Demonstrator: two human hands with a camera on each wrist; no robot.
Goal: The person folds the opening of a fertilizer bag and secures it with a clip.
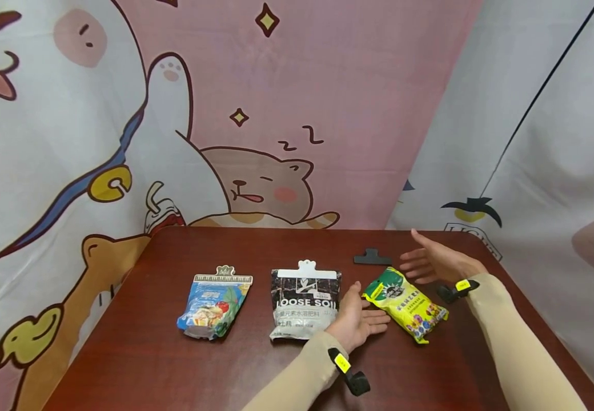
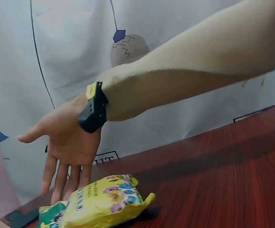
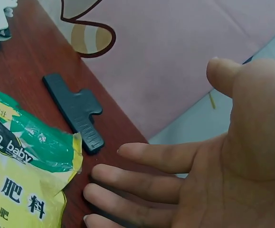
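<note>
A yellow and green fertilizer bag [image 1: 406, 303] lies tilted on the table between my two hands. To its left my left hand [image 1: 354, 319] has its fingers extended, palm turned towards the bag, and holds nothing. My right hand [image 1: 438, 261] is raised beyond the bag's upper right side, fingers straight and thumb up, also holding nothing. Just behind the bag's green end lies a dark clip [image 1: 372, 257], seen closer in the right wrist view as a wide bag clip [image 3: 74, 114]. In the left wrist view the bag [image 2: 104, 202] sits below my right hand [image 2: 71, 145].
A black and white soil bag [image 1: 304, 311] with a white clip on its top lies beside my left hand. Farther left is a blue bag [image 1: 213, 308] closed with a silvery clip. Printed curtains [image 1: 358, 114] hang behind the dark red table [image 1: 184, 377].
</note>
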